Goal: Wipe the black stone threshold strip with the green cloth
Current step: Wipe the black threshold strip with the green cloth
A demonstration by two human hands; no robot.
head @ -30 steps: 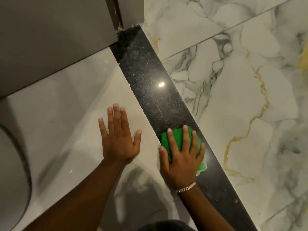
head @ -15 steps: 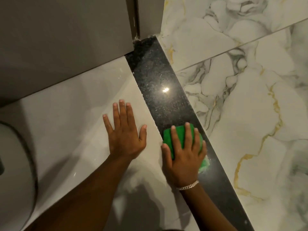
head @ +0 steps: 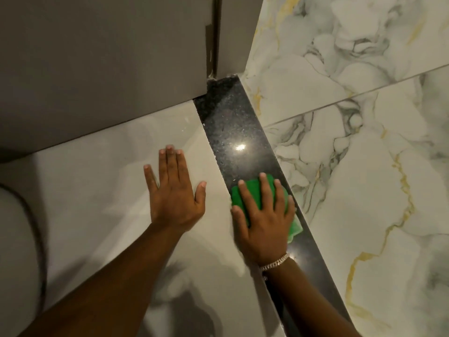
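— Looking down at the floor: where is the green cloth?

— It lies on the black stone threshold strip, about midway along its visible length. The right hand is pressed flat on top of it, fingers spread, palm down; the thumb sits at the strip's left edge. A paler corner of cloth sticks out beside the little finger.

— And the other of the two hands?

— The left hand is open and flat on the pale glossy tile just left of the strip, holding nothing.

— What else is there?

— A chain bracelet on the right wrist, veined marble tile to the right of the strip, and a grey door at the strip's far end. A light reflects off the stone ahead of the cloth.
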